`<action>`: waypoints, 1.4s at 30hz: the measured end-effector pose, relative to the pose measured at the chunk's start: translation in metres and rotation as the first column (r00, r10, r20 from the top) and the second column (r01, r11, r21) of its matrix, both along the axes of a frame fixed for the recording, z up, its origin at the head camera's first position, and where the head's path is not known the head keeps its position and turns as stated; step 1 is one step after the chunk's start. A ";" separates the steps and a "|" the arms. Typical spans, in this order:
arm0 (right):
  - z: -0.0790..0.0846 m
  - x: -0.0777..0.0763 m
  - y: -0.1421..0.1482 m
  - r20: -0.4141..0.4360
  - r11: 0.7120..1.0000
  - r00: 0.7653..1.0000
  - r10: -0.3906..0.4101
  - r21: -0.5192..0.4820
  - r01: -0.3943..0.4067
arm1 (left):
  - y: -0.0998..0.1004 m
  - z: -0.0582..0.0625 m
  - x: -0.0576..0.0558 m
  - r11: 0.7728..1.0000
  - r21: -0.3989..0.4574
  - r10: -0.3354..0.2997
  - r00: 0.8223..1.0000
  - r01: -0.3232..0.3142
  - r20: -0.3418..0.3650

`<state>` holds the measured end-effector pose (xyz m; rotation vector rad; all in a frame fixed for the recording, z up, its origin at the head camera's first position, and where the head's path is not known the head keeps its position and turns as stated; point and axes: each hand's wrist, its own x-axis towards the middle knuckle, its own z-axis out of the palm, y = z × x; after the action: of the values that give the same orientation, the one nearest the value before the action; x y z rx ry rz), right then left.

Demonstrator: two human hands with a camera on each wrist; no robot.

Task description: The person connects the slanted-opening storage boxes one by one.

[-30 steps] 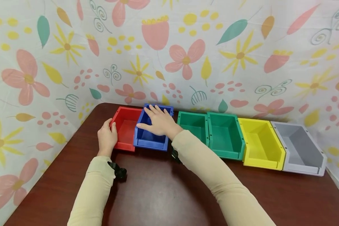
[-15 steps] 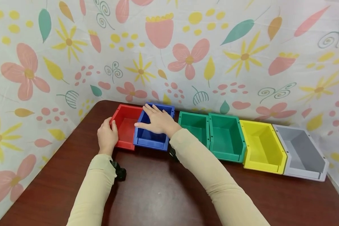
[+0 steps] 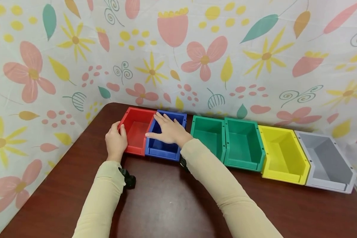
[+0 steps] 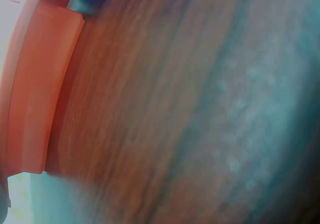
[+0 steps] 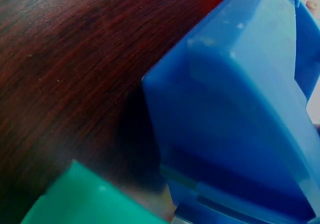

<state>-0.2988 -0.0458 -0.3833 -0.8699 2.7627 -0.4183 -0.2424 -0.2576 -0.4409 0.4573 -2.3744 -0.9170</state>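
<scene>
At the left end of the row, a red plastic storage bin (image 3: 136, 132) stands on the brown table. My left hand (image 3: 116, 141) holds its left side wall, the thumb at the rim and the fingers towards the outside. Tight against the red bin on its right is a blue storage bin (image 3: 162, 152). Across the blue bin's opening lies my right hand (image 3: 170, 130), its fingers spread and fairly straight, reaching to the left rim. The right hand partly hides the blue bin's inside. In the right wrist view, the blue bin's side wall (image 5: 225, 114) fills much of the picture.
Two green bins (image 3: 209, 134), a yellow bin (image 3: 282, 155) and a grey bin (image 3: 330, 162) continue the row to the right. A narrow gap separates blue from green. Behind hangs a flower-patterned cloth (image 3: 202, 59). The brown table (image 3: 166, 205) extends in front.
The blue bin has come down from a higher position, overlapping the red bin's right edge, to sit level beside it. My right hand moved with it. The whole view has shifted slightly.
</scene>
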 end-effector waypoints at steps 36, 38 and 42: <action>-0.009 0.003 -0.003 -0.044 0.997 0.997 -0.062 0.040 0.064 | 0.001 0.004 0.000 1.000 0.022 -0.007 0.999 0.006 0.032; -0.010 0.005 -0.003 -0.056 0.997 0.997 -0.061 0.034 0.063 | 0.001 0.003 0.001 1.000 0.024 -0.008 0.999 0.007 0.033; -0.009 0.009 0.000 -0.092 0.999 0.994 -0.050 -0.014 0.049 | 0.002 0.003 0.003 1.000 0.018 -0.006 0.999 0.005 0.034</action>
<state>-0.2900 -0.0462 -0.3927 -0.8459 2.8743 -0.4135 -0.2390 -0.2559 -0.4374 0.4768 -2.4007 -0.9405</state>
